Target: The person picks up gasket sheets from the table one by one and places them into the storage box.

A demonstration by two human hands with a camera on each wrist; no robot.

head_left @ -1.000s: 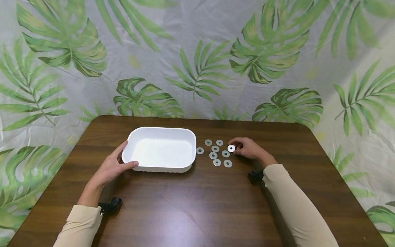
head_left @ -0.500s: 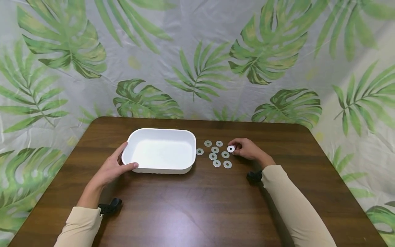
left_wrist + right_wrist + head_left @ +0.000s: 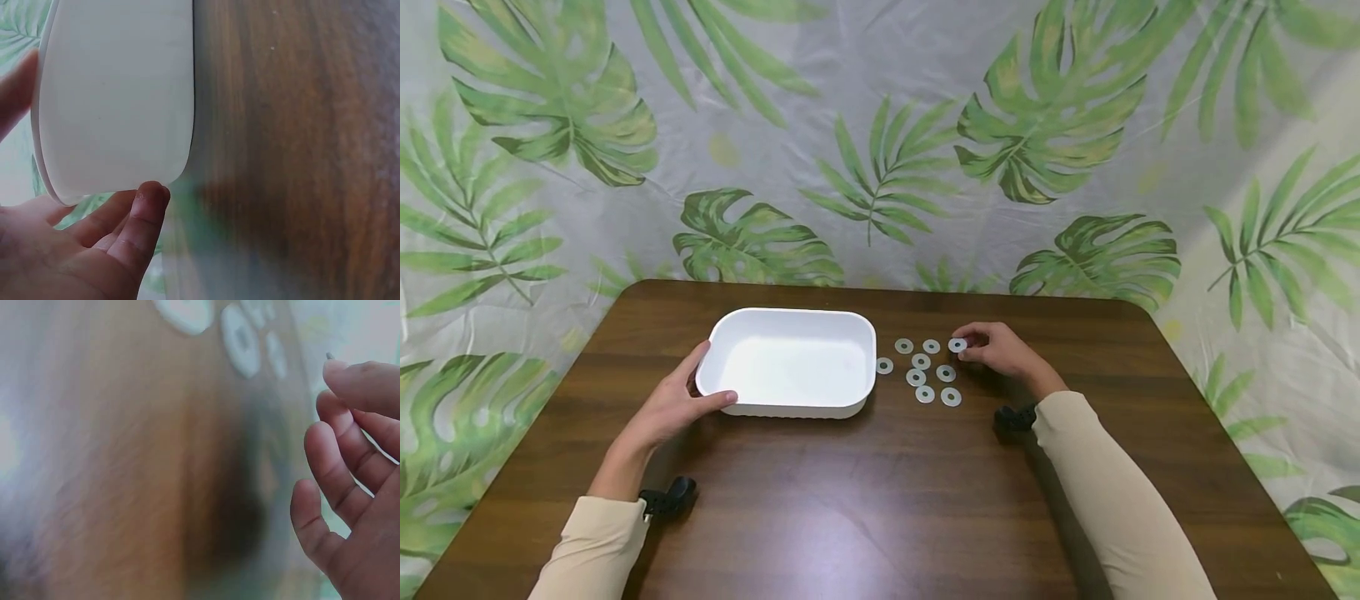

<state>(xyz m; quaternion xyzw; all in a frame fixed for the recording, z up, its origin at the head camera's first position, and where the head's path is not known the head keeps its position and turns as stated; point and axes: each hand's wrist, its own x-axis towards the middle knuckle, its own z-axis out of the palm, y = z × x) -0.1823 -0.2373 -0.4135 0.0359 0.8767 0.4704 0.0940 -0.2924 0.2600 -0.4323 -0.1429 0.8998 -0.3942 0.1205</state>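
A white rectangular plastic tub (image 3: 790,367) stands on the left half of the table. My left hand (image 3: 673,404) grips its left end, thumb on the front rim and fingers round the far side; the left wrist view shows fingertips (image 3: 150,197) against the tub's wall (image 3: 119,100). Right of the tub, several flat metal washers (image 3: 921,362) lie scattered. Between thumb and finger, my right hand (image 3: 996,346) pinches one washer (image 3: 957,345) above the table, at the right side of the group. From the right wrist only a sliver of this washer (image 3: 330,356) shows past the thumb.
Everything rests on a dark brown wooden table (image 3: 850,500). One washer (image 3: 884,366) lies close beside the tub's right wall. A leaf-patterned cloth (image 3: 880,150) hangs behind the table's back edge.
My right hand, holding the washer, has shifted slightly toward the back of the table, and the washer has tilted flatter. The left hand and the tub have stayed in place.
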